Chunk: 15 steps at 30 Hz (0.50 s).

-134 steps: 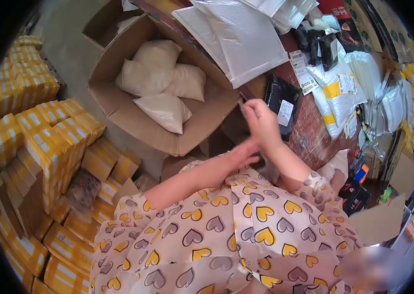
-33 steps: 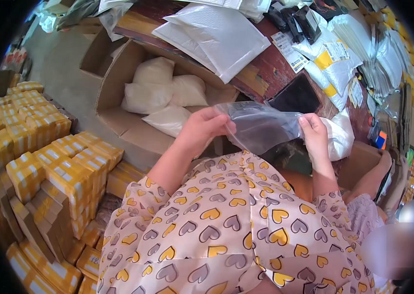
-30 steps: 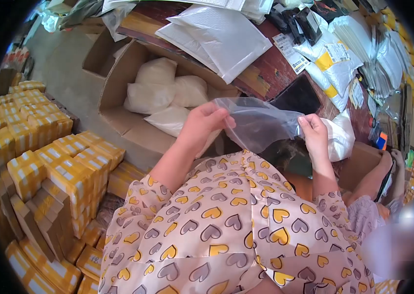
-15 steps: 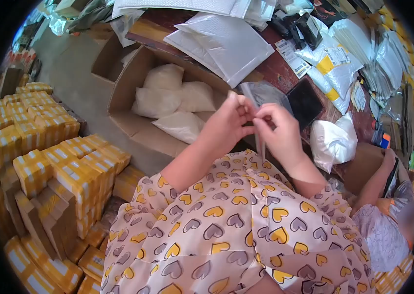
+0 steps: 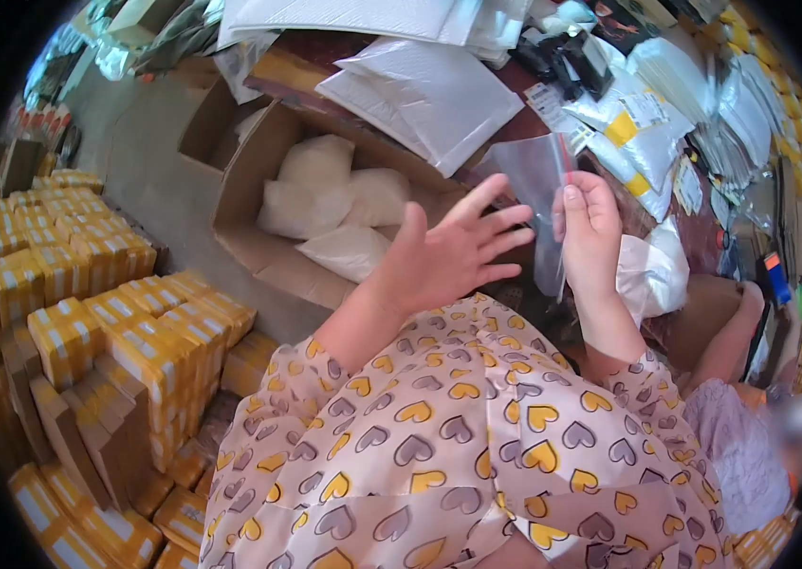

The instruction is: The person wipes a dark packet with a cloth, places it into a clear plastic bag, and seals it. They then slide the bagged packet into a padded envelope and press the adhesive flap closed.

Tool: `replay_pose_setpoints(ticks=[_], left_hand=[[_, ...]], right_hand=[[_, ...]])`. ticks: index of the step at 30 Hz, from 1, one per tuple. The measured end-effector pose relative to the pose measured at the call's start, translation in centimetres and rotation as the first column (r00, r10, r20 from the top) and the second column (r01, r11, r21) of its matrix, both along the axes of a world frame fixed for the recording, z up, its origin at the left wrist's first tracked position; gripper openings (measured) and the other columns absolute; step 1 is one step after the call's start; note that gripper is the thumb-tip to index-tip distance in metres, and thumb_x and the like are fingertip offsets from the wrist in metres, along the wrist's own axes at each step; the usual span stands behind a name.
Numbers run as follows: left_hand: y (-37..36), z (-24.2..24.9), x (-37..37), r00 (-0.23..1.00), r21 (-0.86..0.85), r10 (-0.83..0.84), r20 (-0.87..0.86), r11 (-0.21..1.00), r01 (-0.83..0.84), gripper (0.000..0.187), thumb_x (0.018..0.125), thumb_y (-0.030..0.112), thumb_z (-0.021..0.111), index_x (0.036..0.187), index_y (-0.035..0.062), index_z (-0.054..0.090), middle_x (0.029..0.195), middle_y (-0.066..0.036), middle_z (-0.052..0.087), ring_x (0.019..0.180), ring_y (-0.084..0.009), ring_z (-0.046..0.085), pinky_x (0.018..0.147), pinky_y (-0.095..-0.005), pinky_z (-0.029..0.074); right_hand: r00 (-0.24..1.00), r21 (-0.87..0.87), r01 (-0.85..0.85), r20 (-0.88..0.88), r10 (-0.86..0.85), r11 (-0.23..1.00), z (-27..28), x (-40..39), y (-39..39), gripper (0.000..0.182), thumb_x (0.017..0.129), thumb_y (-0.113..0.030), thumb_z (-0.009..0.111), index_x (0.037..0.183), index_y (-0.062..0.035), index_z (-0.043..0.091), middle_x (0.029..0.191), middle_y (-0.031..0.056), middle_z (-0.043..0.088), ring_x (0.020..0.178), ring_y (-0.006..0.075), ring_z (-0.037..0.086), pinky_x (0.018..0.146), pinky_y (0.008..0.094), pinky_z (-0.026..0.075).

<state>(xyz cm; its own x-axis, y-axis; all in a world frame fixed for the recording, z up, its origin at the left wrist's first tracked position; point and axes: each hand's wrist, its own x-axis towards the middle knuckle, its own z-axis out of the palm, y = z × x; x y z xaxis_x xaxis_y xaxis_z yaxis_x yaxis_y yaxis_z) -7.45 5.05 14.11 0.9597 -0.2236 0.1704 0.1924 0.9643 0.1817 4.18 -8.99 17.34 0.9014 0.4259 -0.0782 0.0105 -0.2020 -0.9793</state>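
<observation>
My right hand (image 5: 590, 213) pinches a clear zip-lock bag (image 5: 535, 171) at its edge, beside the red zip strip. The bag hangs flat and looks unfilled. My left hand (image 5: 453, 242) is held out with its fingers spread, just left of the bag, and holds nothing. Beyond my left wrist stands an open cardboard box (image 5: 230, 213) with several filled pouches of pale powder (image 5: 311, 190) in it. A white plastic bag (image 5: 652, 270), bulging, lies right of my right hand.
White padded mailers (image 5: 439, 104) lie on the dark red table (image 5: 519, 81). Labelled parcels (image 5: 633, 123) and black items (image 5: 571, 62) sit at the back right. Yellow-taped boxes (image 5: 149, 332) are stacked at left. Another person's arm (image 5: 728, 341) shows at lower right.
Both hands were together at the folded bag. My left hand has let go and opened, while my right hand has moved right, and the bag now hangs spread out from it.
</observation>
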Motion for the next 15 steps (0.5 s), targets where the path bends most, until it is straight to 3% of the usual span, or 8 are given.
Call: replay_pose_setpoints(ticks=[2,3,4,7,9,12,13,15], left_hand=[[-0.7,0.1,0.0,0.956,0.433,0.178,-0.233,0.899,-0.062,0.108,0.062,0.072,0.054,0.139,0.0229,-0.003,0.140,-0.010,0.018,0.129,-0.0238,0.018,0.103,-0.0436,0.019],[-1.4,-0.3,0.0,0.957,0.474,0.206,-0.205,0.876,-0.087,0.100,0.071,0.058,0.057,0.137,0.0178,-0.005,0.138,-0.012,0.022,0.129,-0.0288,0.019,0.103,-0.0436,0.020],[-2.6,-1.4,0.1,0.978,0.295,0.206,-0.025,0.937,-0.190,0.096,0.070,0.048,0.064,0.137,0.0171,0.003,0.137,-0.011,0.023,0.127,-0.0306,0.024,0.103,-0.0426,0.022],[-4.5,-0.4,0.1,0.994,0.304,0.073,-0.087,0.952,-0.044,0.103,0.066,0.052,0.065,0.137,0.0200,-0.001,0.137,-0.010,0.022,0.126,-0.0310,0.025,0.103,-0.0428,0.022],[-5.1,0.2,-0.2,0.987,0.322,-0.008,-0.162,0.945,0.061,0.109,0.062,0.057,0.067,0.138,0.0230,-0.004,0.138,-0.009,0.021,0.126,-0.0315,0.026,0.103,-0.0430,0.022],[-5.4,-0.3,-0.7,0.979,0.318,-0.033,-0.201,0.943,0.097,0.109,0.062,0.057,0.067,0.138,0.0235,-0.003,0.139,-0.010,0.020,0.125,-0.0329,0.028,0.102,-0.0440,0.024],[-5.1,-0.6,-0.7,0.981,0.308,-0.011,-0.192,0.949,0.070,0.105,0.064,0.055,0.067,0.138,0.0225,0.000,0.139,-0.011,0.019,0.124,-0.0340,0.029,0.101,-0.0448,0.026],[-4.4,-0.6,-0.8,0.983,0.252,0.048,-0.178,0.968,-0.002,0.098,0.068,0.056,0.062,0.138,0.0213,0.003,0.140,-0.013,0.018,0.123,-0.0344,0.030,0.100,-0.0458,0.028]], right_hand=[[0.833,-0.078,0.018,0.553,0.028,0.997,-0.1,-0.8,0.7,0.013,0.087,-0.012,0.048,0.095,-0.0026,0.054,0.077,0.0050,0.058,0.065,0.0161,0.056,0.060,0.0266,0.045],[0.867,-0.129,-0.099,0.475,0.149,0.987,0.6,-2.5,1.5,0.013,0.085,-0.013,0.051,0.093,-0.0042,0.054,0.078,0.0071,0.058,0.068,0.0219,0.058,0.062,0.0295,0.046],[0.883,-0.166,-0.214,0.388,0.264,0.963,1.4,-4.3,2.3,0.013,0.083,-0.015,0.054,0.091,-0.0057,0.055,0.080,0.0091,0.059,0.071,0.0277,0.059,0.065,0.0324,0.047],[0.777,-0.257,-0.195,0.549,0.309,0.946,-0.8,-5.1,3.4,0.013,0.078,-0.017,0.060,0.086,-0.0073,0.058,0.077,0.0104,0.058,0.064,0.0235,0.058,0.061,0.0317,0.046],[0.761,-0.433,-0.350,0.386,0.522,0.831,-1.0,-4.3,3.6,0.011,0.076,-0.017,0.059,0.083,-0.0082,0.059,0.078,0.0122,0.059,0.065,0.0294,0.057,0.060,0.0348,0.045],[0.741,-0.540,-0.384,0.303,0.599,0.749,-1.5,-4.1,3.7,0.009,0.077,-0.015,0.056,0.081,-0.0070,0.058,0.076,0.0142,0.059,0.066,0.0317,0.057,0.058,0.0372,0.044],[0.744,-0.540,-0.376,0.308,0.593,0.753,-1.4,-4.3,3.7,0.009,0.077,-0.015,0.056,0.081,-0.0070,0.058,0.076,0.0142,0.059,0.066,0.0317,0.057,0.058,0.0372,0.044],[0.869,-0.252,-0.388,0.222,0.443,0.887,-1.2,-5.7,3.2,0.010,0.078,-0.013,0.050,0.076,-0.0056,0.056,0.069,0.0162,0.058,0.066,0.0350,0.057,0.056,0.0428,0.043]])
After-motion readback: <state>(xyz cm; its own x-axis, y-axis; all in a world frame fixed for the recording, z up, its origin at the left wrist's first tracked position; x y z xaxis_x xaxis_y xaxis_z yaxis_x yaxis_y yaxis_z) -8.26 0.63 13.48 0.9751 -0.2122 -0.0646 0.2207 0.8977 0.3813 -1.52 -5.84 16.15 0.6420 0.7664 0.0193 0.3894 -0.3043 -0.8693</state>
